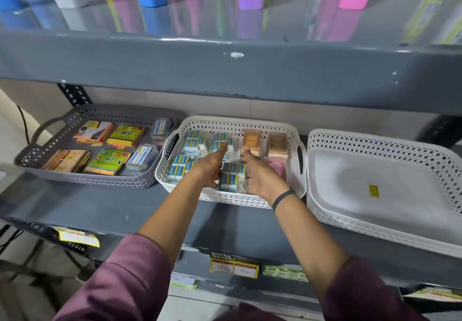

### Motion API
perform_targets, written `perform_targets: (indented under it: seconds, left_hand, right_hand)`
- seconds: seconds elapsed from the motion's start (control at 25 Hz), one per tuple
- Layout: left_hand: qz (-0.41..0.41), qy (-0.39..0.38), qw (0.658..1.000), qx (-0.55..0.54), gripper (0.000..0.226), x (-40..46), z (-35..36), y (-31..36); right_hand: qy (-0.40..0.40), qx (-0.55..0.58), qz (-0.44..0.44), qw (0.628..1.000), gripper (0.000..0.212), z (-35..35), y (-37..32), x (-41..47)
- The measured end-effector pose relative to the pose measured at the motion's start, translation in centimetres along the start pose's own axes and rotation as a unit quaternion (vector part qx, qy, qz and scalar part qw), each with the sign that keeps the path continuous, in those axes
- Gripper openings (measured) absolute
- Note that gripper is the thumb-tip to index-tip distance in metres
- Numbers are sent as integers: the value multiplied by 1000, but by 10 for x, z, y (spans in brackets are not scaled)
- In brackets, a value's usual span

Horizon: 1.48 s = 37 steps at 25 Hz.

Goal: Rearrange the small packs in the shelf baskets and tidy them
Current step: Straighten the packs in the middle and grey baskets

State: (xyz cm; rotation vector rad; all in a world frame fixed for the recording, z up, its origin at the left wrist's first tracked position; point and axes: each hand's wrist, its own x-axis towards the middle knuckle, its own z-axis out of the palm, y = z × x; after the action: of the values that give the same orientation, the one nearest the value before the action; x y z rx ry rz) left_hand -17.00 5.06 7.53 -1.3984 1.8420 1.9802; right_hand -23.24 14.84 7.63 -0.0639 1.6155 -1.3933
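While both of my hands reach into the white perforated plastic basket on the grey shelf, left hand and right hand open over the small blue-and-white packs, a careless sweep could topple the orange packs behind.

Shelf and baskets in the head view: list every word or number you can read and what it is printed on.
"SUPER MARKET": black-and-yellow price tag on the grey metal shelf edge.
"100": handwritten on that tag's left white box; the right box is unreadable.
Blue-and-white small packs in the white perforated plastic basket: print blurred.
Green-and-yellow packs in the grey perforated plastic basket: blurred.
Yellow sticker in the empty white basket: too small.
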Motion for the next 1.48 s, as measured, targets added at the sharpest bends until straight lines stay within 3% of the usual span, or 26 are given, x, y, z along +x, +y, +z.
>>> perform_targets:
  seconds: [0.24,0.36,0.44,0.52,0.64,0.76,0.96,1.08,1.48]
  left_hand:
    - [18,-14,999,23,81,-3,-5,-2]
    - [75,13,997,-20,77,-7,-37,-6]
    - [125,46,989,-71,57,-12,-78,-6]
    - [158,110,976,-104,49,-16,-130,-9]
    - [155,150,966,-140,50,-18,-204,-16]
    - [101,108,974,-171,50,-12,-234,-22]
    - [36,1,992,-120,53,0,-233,-27]
    - [7,-65,992,-112,77,9,-231,-29]
    - [26,-102,991,-86,79,7,-235,-23]
  right_hand:
    - [12,28,9,1000,63,-1,-3,-8]
    - [79,15,-81,993,55,16,-4,-12]
    - [118,4,-150,982,53,36,-10,-15]
    - [104,8,-186,977,53,65,-16,-18]
    - [-16,77,-136,988,55,128,-25,-17]
    - [-117,102,-73,985,56,190,-30,-8]
    - [-21,73,-73,994,66,249,-26,37]
    - [1,55,-42,998,69,257,-17,52]
    - [47,43,-23,998,71,264,-13,59]
